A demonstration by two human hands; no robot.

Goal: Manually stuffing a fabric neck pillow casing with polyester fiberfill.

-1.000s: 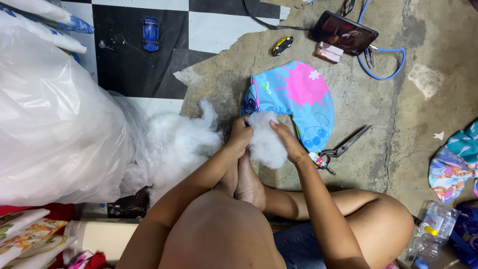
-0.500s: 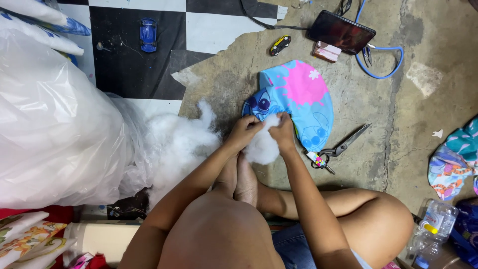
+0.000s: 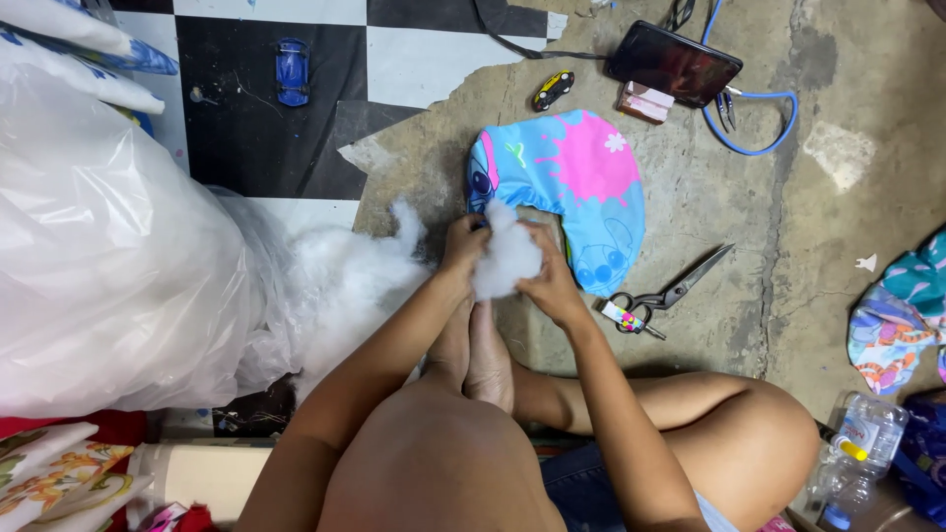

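1. Between both sets of fingers sits a clump of white stuffing (image 3: 505, 258) — the left hand (image 3: 463, 246) pinches its near-left side, the right hand (image 3: 550, 286) cups and grips it from the right, so both hands are closed on the fluff.
2. Just beyond the fingertips, touching the clump, lies the blue and pink fabric cover (image 3: 572, 192), flat on the concrete floor (image 3: 788, 246); its open edge seems to face the hands, though the fluff hides the mouth itself.
3. To the left of the left fingers, a loose heap of stuffing (image 3: 345, 286) spills from a big clear plastic bag (image 3: 108, 256).
4. To the right of the right fingers, well within reach, lie scissors (image 3: 670, 291); farther off are a dark phone (image 3: 673, 64) and a small yellow toy car (image 3: 553, 90).
5. My guess for doing this well — keep the wad small and teased apart, hold the cover's mouth open with one thumb, and press the fluff deep toward the far curve so no lumps gather at the opening.
6. Feet tucked below the hands could steady the cover's edge.
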